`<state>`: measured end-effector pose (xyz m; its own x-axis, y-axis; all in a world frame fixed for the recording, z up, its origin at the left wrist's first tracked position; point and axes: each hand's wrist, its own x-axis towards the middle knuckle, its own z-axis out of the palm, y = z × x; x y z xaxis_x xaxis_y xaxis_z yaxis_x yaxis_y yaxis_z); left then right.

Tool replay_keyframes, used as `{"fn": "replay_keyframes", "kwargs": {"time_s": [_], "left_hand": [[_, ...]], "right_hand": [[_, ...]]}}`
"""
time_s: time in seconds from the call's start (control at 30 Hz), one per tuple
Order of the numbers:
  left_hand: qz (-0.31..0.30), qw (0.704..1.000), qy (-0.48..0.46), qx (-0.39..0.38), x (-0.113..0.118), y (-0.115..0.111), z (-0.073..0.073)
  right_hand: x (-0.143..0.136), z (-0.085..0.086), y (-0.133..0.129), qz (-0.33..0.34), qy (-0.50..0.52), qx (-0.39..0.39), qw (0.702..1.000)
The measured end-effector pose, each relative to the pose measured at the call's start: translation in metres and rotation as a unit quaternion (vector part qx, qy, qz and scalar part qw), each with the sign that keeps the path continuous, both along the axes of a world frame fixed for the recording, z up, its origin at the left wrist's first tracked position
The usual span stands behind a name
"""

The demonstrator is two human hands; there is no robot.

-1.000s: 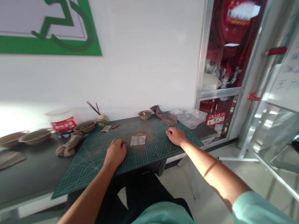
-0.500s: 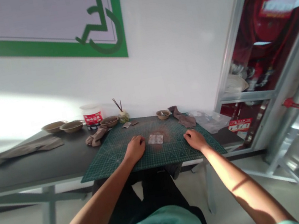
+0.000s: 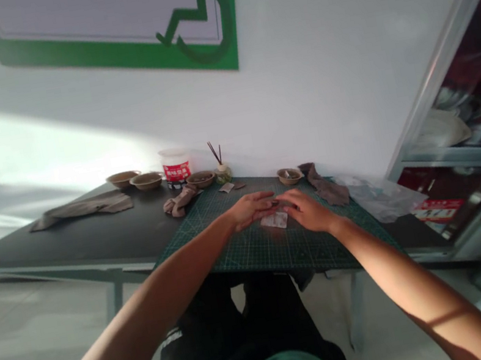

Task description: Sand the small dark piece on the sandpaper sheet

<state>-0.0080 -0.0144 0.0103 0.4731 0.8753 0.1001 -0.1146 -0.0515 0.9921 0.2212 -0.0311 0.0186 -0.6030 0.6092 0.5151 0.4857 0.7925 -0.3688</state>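
A small whitish square packet (image 3: pixel 277 220) lies on the green cutting mat (image 3: pixel 253 250). Just above its back edge my left hand (image 3: pixel 251 209) reaches in from the left, its fingers apart and pointing right. From the right, my right hand (image 3: pixel 304 209) meets it, fingers bent towards the left fingertips. Something small and dark shows between the fingertips, too small to name, and I cannot make out which hand has it. The hands partly cover the packet.
Along the wall stand bowls (image 3: pixel 148 181), a red-labelled tub (image 3: pixel 176 167), a reed diffuser (image 3: pixel 223 172) and a small bowl (image 3: pixel 289 176). Grey cloths (image 3: pixel 82 209) lie left and right. Clear plastic (image 3: pixel 380 195) lies at the right, near a glass-fronted cabinet (image 3: pixel 454 154).
Both hands have come up from the mat on either side and met over the packet. The left fingers have spread. The view has shifted left, so the objects appear further right.
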Motion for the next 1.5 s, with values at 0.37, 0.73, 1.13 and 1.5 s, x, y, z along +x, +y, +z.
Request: {"fn": "replay_keyframes", "kwargs": {"time_s": [0.37,0.73,1.13,1.5], "left_hand": [[-0.11,0.986,-0.051,-0.116,-0.004,0.023,0.025],[-0.073,0.994,0.045,-0.067,0.012,0.035,0.03],[-0.033,0.81,0.47,0.348,-0.038,0.019,-0.009],[0.03,0.815,0.465,0.343,-0.037,0.03,-0.027]], "right_hand": [[-0.01,0.023,0.018,0.028,0.056,-0.059,0.996],[-0.008,0.013,0.024,-0.057,0.144,-0.115,0.981],[-0.021,0.003,0.035,0.015,-0.07,-0.161,0.984],[-0.032,-0.021,0.05,-0.035,-0.179,-0.089,0.979]]}}
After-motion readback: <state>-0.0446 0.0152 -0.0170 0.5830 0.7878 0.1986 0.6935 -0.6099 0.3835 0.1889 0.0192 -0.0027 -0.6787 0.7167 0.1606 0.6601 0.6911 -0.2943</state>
